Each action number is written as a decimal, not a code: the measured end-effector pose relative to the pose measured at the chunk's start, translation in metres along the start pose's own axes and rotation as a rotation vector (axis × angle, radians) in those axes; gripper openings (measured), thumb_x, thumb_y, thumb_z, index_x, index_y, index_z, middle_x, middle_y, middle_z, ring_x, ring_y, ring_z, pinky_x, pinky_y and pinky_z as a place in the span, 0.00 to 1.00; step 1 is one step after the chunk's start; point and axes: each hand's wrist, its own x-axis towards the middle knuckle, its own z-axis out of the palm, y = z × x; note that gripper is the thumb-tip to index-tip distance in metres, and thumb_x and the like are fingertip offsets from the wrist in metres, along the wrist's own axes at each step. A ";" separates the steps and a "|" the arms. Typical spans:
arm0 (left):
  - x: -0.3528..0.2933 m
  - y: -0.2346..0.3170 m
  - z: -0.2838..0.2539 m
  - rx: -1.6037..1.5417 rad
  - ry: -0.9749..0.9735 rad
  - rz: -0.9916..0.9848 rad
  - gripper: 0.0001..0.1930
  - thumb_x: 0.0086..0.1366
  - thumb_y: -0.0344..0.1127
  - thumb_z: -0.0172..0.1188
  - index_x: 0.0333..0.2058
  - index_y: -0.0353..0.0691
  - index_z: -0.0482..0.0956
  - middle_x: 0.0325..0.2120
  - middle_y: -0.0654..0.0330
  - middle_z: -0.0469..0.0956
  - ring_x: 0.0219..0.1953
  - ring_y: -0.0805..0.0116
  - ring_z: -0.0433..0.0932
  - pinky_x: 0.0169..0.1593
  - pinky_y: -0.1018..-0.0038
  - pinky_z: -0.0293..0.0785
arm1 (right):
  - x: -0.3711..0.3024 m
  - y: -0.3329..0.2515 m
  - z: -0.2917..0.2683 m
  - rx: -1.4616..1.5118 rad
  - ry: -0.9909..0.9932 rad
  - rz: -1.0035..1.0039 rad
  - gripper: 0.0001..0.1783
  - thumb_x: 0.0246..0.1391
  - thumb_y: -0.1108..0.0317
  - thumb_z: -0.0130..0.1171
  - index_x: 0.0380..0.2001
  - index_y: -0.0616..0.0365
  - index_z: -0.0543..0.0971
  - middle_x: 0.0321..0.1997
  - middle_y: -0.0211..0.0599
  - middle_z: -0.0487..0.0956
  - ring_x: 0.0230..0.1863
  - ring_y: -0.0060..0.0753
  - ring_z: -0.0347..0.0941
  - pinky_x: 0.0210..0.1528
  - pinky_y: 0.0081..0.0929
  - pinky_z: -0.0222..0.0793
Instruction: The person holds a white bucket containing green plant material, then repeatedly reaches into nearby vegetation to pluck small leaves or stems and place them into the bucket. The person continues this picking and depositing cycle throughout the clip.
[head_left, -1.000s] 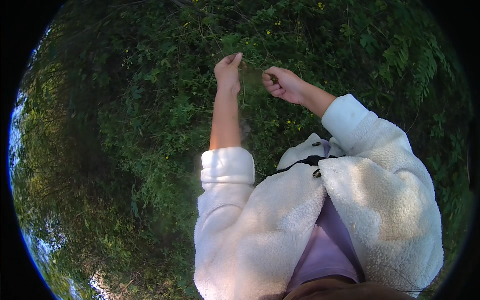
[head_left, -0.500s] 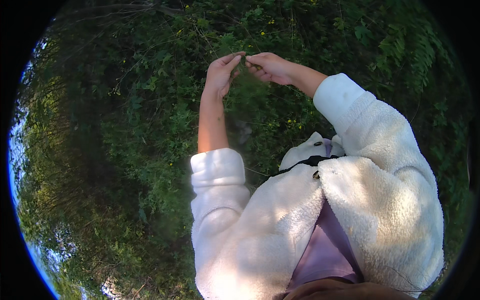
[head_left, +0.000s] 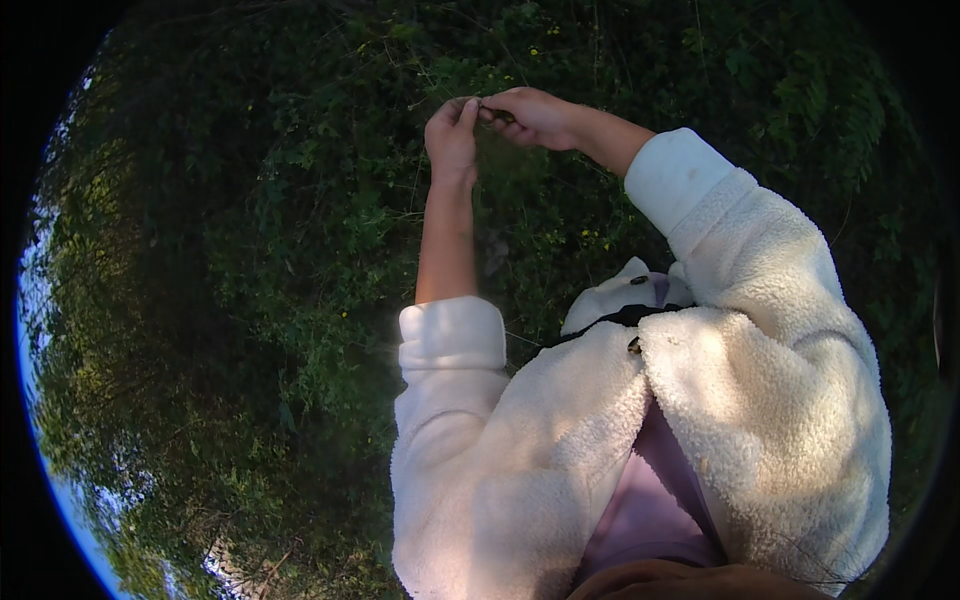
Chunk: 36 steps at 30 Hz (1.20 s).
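Observation:
My left hand (head_left: 452,140) is raised over the greenery, its thumb and fingers closed in a pinch. From the right, my right hand (head_left: 535,118) meets it, with its thumb and forefinger pressed together and the other fingers curled in. The fingertips of both hands touch or nearly touch. Something small and dark shows at the right fingers, too small to name. Leafy green plants (head_left: 310,250) lie beneath both hands, with thin stems (head_left: 400,65) just beyond the left one.
Small yellow flowers (head_left: 535,50) dot the growth beyond my hands. Fern-like fronds (head_left: 830,110) grow at the far right. Bushes (head_left: 95,320) in sunlight stand along the left. My white fleece jacket (head_left: 500,450) fills the lower part, its rolled sleeves below the forearms.
My left hand and forearm have moved slightly right, and the right hand slightly up and left. The fingertips, slightly apart before, have come together.

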 end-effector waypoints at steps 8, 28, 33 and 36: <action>0.001 0.006 -0.039 -0.111 0.238 -0.065 0.04 0.59 0.33 0.55 0.32 0.41 0.75 0.26 0.67 0.74 0.24 0.80 0.69 0.28 0.84 0.69 | -0.086 0.026 -0.088 0.198 0.043 -0.067 0.09 0.56 0.67 0.45 0.32 0.62 0.72 0.27 0.28 0.69 0.24 0.15 0.61 0.25 0.13 0.60; 0.004 0.022 -0.019 -0.408 0.228 -0.269 0.10 0.60 0.31 0.54 0.38 0.32 0.68 0.28 0.60 0.65 0.26 0.73 0.60 0.27 0.81 0.62 | -0.255 0.260 -0.397 0.707 1.468 -0.005 0.20 0.58 0.63 0.40 0.50 0.61 0.64 0.51 0.39 0.68 0.51 0.41 0.64 0.56 0.38 0.55; 0.005 0.027 0.000 -0.417 0.239 -0.295 0.10 0.60 0.30 0.54 0.38 0.33 0.67 0.30 0.59 0.65 0.28 0.74 0.61 0.27 0.81 0.62 | -0.259 0.256 -0.418 0.722 1.346 0.061 0.27 0.59 0.55 0.37 0.57 0.57 0.57 0.62 0.40 0.57 0.60 0.44 0.54 0.60 0.49 0.45; 0.008 0.029 0.004 -0.494 0.281 -0.292 0.09 0.60 0.29 0.53 0.37 0.33 0.67 0.29 0.60 0.64 0.28 0.74 0.62 0.28 0.83 0.63 | -0.261 0.250 -0.410 0.658 1.355 0.024 0.30 0.59 0.57 0.39 0.61 0.56 0.48 0.66 0.42 0.45 0.65 0.51 0.41 0.61 0.52 0.43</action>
